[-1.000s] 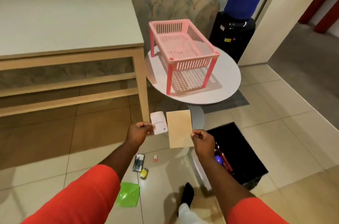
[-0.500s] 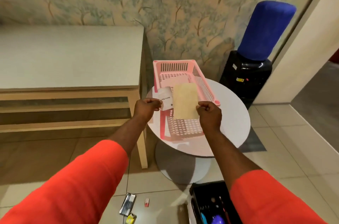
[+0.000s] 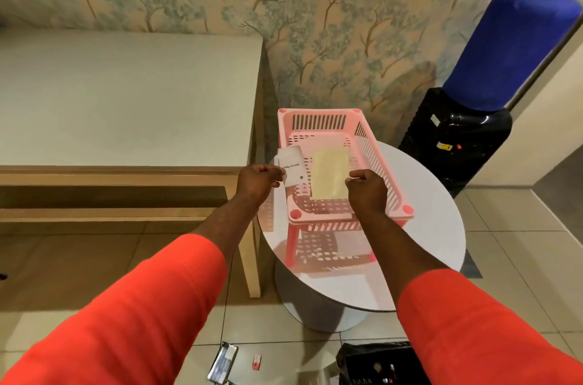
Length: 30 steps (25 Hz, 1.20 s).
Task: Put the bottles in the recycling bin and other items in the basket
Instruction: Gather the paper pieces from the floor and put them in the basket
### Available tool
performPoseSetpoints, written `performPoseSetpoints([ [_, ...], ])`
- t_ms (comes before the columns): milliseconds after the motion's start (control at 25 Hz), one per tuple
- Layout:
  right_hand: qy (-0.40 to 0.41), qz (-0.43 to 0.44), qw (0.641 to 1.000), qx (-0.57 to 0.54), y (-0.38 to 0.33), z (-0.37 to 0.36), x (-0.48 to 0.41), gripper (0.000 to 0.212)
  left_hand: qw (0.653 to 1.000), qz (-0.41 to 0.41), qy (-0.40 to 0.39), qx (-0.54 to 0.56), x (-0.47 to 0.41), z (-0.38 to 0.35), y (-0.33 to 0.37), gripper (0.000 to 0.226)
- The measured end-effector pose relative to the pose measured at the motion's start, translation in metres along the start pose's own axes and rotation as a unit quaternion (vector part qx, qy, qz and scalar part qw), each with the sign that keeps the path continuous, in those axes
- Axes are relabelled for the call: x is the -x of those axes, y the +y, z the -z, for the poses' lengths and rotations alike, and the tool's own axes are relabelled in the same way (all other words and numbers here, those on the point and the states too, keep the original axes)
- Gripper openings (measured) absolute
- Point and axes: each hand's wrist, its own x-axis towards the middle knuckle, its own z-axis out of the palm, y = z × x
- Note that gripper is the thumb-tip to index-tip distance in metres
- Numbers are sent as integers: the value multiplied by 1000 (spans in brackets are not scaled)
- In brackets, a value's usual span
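A pink slatted basket (image 3: pixel 372 148) on short legs stands on a round white table (image 3: pixel 426 227). My left hand (image 3: pixel 257 181) pinches a small white printed card (image 3: pixel 293 170) over the basket's left rim. My right hand (image 3: pixel 367 190) holds a tan paper rectangle (image 3: pixel 329 175) above the inside of the basket. Both papers are upright and side by side, slightly apart. The black recycling bin (image 3: pixel 369 362) shows at the bottom edge, with bottle tops visible inside.
A long beige wooden table (image 3: pixel 126 100) fills the left. A black water dispenser (image 3: pixel 457 145) with a blue bottle stands at the right wall. On the tiled floor lie a silvery packet (image 3: pixel 222 365) and a small white-and-red item (image 3: pixel 257 362).
I have stood up and moved both hands forward from above the floor. The two papers went from low over the tiles to over the pink basket.
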Motion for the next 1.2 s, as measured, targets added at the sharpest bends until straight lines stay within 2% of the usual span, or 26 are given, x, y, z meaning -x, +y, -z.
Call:
performPoseSetpoints([
  [120, -62, 1, 993, 104, 5, -19, -19, 19, 1000, -6, -10, -21, -22, -6, 3, 16],
  [240, -169, 16, 964, 204, 8, -32, -37, 23, 999, -4, -27, -30, -37, -13, 3, 13],
  [320, -233, 44, 921, 310, 9, -37, -46, 27, 999, 3, -29, -27, -44, -17, 2, 13],
  [440, -304, 83, 822, 475, 8, -39, -51, 29, 999, 9, -23, -22, -50, -19, -1, 11],
  [480, -303, 90, 816, 483, 8, -37, -52, 30, 999, 10, -23, -26, -51, -19, -1, 12],
  [520, -294, 90, 828, 469, 7, -34, -54, 29, 999, 8, -22, -32, -52, -19, 0, 12],
  [560, -272, 95, 862, 417, 3, -30, -55, 27, 999, 6, -20, -36, -53, -20, 1, 12],
  [640, -204, 70, 955, 205, -6, -21, -55, 14, 999, 1, -31, -38, -52, -24, 7, 15],
  [680, -179, 44, 980, 80, -15, -18, -52, 9, 998, -1, -43, -38, -52, -27, 11, 17],
  [720, -167, 22, 985, -17, -26, -13, -48, 8, 998, -4, -54, -38, -51, -31, 15, 18],
  [800, -163, 9, 982, -100, -44, -5, -45, 7, 996, -16, -71, -47, -46, -42, 24, 19],
  [1080, -147, 25, 986, -70, -38, 4, -53, 5, 993, -55, -75, -71, -37, -63, 24, 12],
  [1160, -147, 20, 989, -7, -21, 4, -64, 7, 993, -58, -67, -75, -41, -61, 17, 19],
  [1200, -160, 22, 985, 59, -8, 3, -71, 10, 993, -58, -58, -85, -41, -60, 14, 26],
])
